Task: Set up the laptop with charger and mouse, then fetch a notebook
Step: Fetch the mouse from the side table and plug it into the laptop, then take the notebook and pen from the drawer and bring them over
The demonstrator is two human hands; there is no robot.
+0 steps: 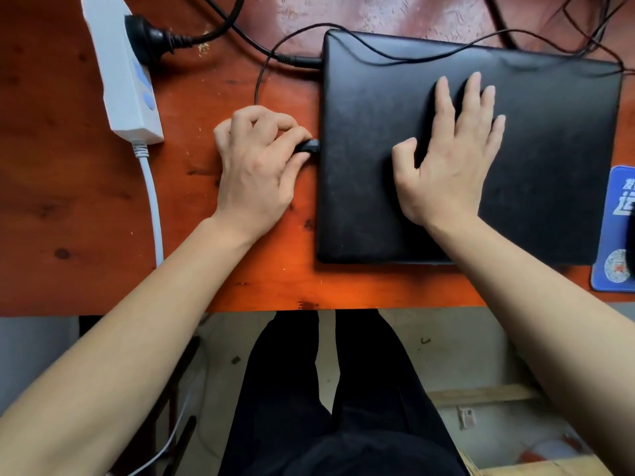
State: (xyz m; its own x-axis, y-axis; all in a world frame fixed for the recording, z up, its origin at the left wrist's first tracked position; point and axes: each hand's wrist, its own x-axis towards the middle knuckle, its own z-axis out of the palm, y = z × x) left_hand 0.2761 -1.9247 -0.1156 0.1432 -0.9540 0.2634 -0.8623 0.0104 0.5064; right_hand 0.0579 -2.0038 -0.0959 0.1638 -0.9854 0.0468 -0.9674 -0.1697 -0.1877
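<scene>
Closed laptop (481,159) lies flat on the orange desk (86,201), charger lead (299,60) already seated at its far left corner. My left hand (256,166) pinches a small black plug (307,146), likely the mouse lead, fingers clamped on it right at the laptop's left edge. My right hand (450,156) rests on the lid, fingers spread and flat, holding nothing. Best approach, I judge: keep the plug level with the port, push straight in, brace the lid against sliding. No notebook in sight.
</scene>
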